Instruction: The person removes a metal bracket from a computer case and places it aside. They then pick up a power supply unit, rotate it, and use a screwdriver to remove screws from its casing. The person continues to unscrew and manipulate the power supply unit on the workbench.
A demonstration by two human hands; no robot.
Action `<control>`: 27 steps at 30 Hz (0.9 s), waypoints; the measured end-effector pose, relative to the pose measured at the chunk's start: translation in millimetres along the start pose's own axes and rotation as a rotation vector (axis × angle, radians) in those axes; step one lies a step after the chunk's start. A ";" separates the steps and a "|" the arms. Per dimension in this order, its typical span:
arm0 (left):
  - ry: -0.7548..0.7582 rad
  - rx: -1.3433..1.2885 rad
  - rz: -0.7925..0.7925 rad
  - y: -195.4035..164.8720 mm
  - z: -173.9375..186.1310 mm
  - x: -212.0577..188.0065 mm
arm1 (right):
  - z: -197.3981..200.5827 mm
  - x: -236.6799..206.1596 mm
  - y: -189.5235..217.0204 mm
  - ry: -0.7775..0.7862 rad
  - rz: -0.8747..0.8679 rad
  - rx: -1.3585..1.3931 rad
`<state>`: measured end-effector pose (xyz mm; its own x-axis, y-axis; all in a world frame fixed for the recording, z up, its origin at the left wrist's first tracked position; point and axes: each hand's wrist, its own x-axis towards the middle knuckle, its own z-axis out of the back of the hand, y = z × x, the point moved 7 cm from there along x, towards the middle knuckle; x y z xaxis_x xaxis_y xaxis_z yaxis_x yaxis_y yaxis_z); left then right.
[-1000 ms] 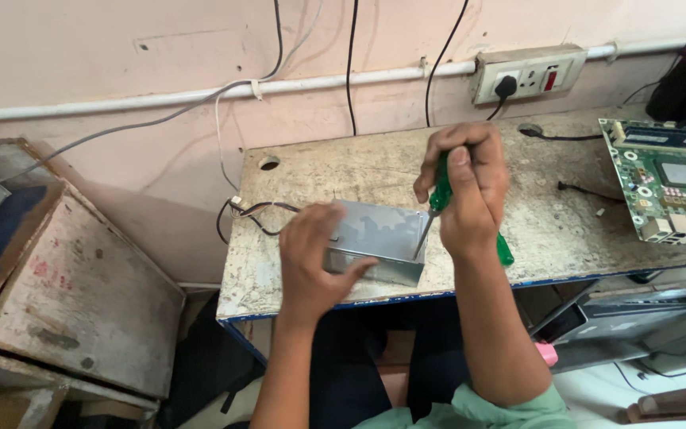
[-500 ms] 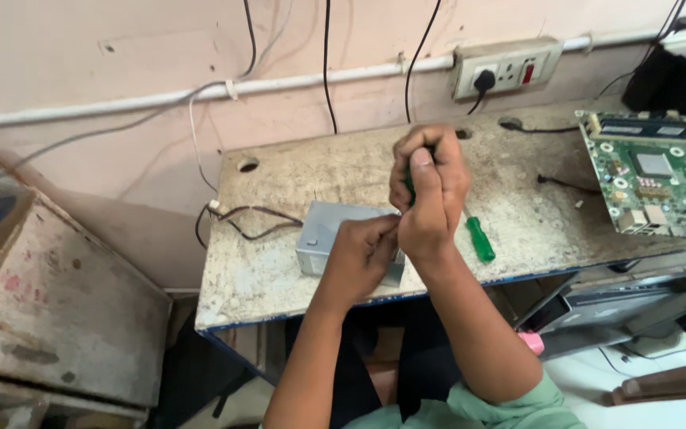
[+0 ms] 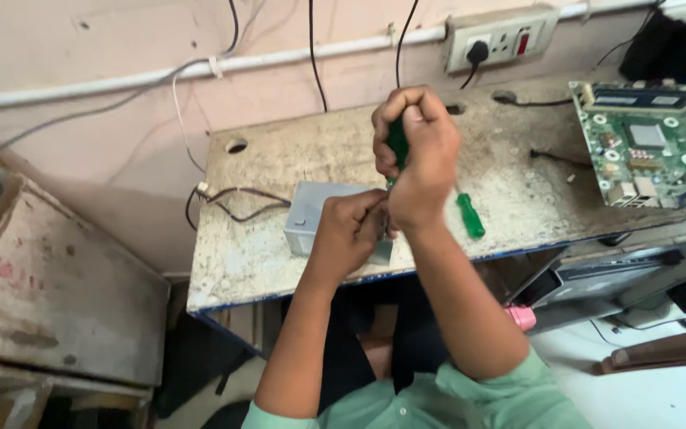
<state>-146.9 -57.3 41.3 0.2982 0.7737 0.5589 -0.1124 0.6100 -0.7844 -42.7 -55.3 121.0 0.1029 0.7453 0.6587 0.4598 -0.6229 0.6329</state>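
Worn bench [image 3: 279, 262]: screwdriver [image 3: 396, 143] inside right fingers [image 3: 418, 103] (upright).

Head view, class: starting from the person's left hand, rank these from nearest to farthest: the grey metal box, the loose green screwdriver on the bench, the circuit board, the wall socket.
From the left hand:
1. Grey metal box, under the hand, touching it.
2. Loose green screwdriver, just to its right on the bench.
3. Wall socket, up on the wall, right.
4. Circuit board, far right of the bench.
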 end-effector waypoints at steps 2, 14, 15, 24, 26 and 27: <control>-0.025 0.082 -0.056 0.6 4.2 -5.6 | -5.1 -13.8 -2.8 -0.053 0.097 -0.146; 0.003 -0.082 -0.118 7.4 5.6 -12.6 | -23.9 8.1 -36.9 0.795 -0.328 0.879; 0.002 -0.099 -0.094 6.0 5.1 -9.2 | -16.1 16.0 -41.6 0.745 -0.335 0.876; 0.009 -0.164 0.124 14.0 2.1 -5.7 | 6.4 8.9 -21.9 0.303 -0.253 0.136; 0.009 -0.194 0.127 17.0 4.5 -6.2 | 1.6 3.2 -12.0 0.223 -0.154 -0.150; 0.016 -0.200 0.108 16.7 5.5 -7.6 | -3.3 -1.2 -4.8 0.212 -0.062 -0.291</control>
<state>-156.3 -52.0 25.4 0.3096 0.8291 0.4656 0.0456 0.4762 -0.8782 -47.9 -53.9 118.5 -0.1167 0.7368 0.6660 0.1861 -0.6424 0.7434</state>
